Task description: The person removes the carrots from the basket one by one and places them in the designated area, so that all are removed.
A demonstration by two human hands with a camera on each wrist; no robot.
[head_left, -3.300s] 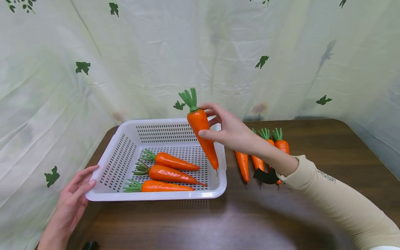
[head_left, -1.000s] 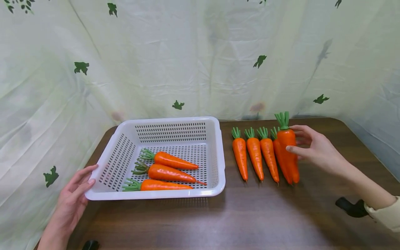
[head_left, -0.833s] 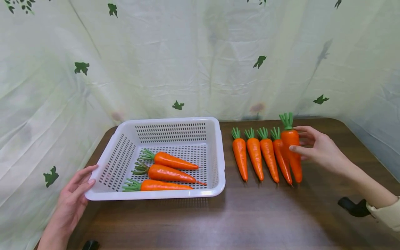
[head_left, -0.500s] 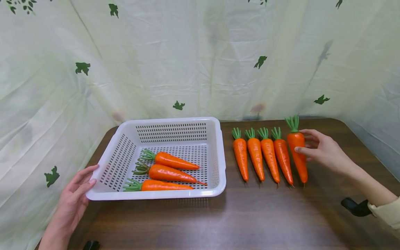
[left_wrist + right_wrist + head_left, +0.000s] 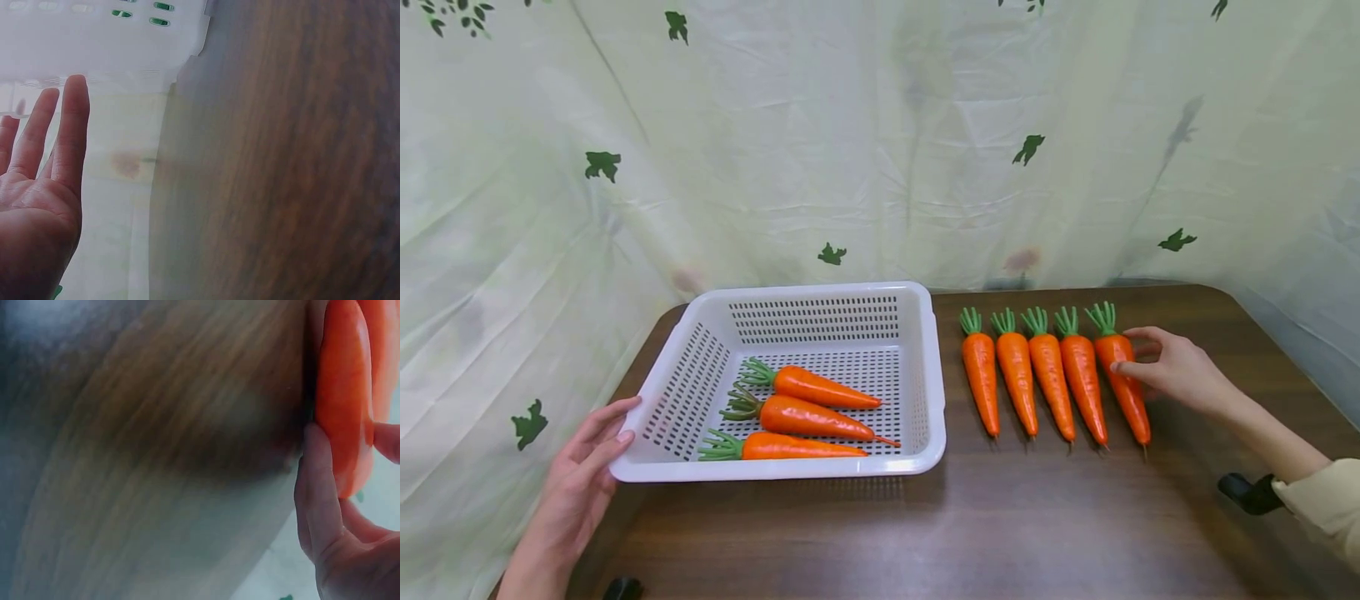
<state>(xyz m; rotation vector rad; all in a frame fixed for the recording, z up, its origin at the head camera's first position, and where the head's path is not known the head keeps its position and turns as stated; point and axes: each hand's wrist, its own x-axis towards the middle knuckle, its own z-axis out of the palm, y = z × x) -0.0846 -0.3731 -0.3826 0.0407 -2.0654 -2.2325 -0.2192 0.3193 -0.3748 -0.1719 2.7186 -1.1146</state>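
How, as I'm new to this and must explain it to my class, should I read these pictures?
There is no robot here: you are seeing a person's two bare hands. The wide picture comes from a camera worn on the head, looking forward and down. The two close pictures come from cameras worn on the left and right wrists, so each shows just part of the scene.

On the brown table stands a white basket with three carrots lying in it. To its right, five more carrots lie in a row, green tops away from the person. The left hand touches the basket's near left corner. The right hand has its grip on the rightmost carrot, thumb on one side, fingers on the other.
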